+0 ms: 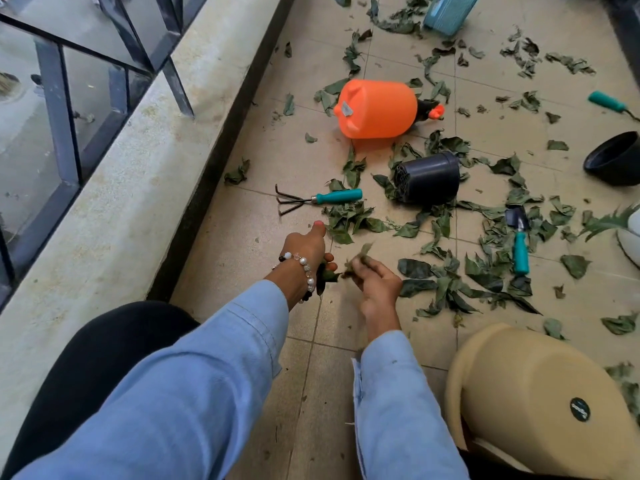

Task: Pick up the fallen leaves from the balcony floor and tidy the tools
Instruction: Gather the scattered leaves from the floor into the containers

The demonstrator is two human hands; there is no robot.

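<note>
Clutching leaves (353,263), both hands, tiled floor (304,358)

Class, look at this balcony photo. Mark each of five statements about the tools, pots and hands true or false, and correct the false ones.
1. The orange sprayer stands upright. False: it lies on its side.
2. The hand rake lies on the tiles with a teal handle. True.
3. Both hands are empty. False: the left hand and right hand each hold leaves.
4. The small trowel lies among scattered leaves. True.
5. The dark grey pot stands upright and holds a plant. False: it lies tipped over, with no plant in it.
</note>
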